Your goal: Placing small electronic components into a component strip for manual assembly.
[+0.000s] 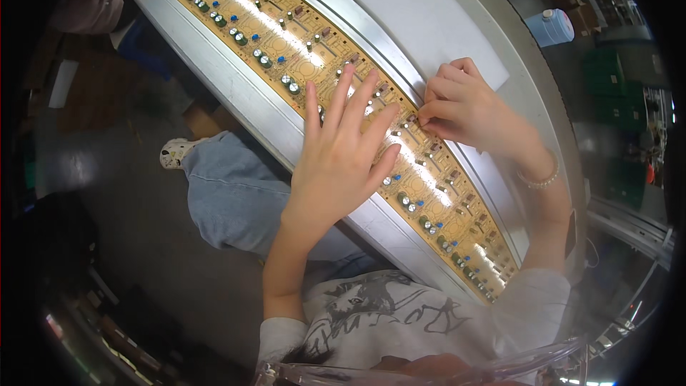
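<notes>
A long yellow-brown circuit board panel [307, 69] runs slantwise from the upper left to the lower right, set with rows of dark green capacitors [265, 59], blue round parts [281, 59] and brown parts along its far edge. My left hand [341, 146] lies over the middle of it with fingers spread, covering some of the parts. At the panel's far edge, my right hand [461, 104] is bent into a pinch, its fingertips just by the brown parts. Whatever those fingertips hold is hidden or too small to name.
Metal rails [214, 64] flank the panel on both sides. Beyond the far rail lies a white foam sheet [436, 18]. A pale blue jug [551, 28] and green bins [607, 75] stand farther right. Another person's arm [89, 3] shows at the upper left.
</notes>
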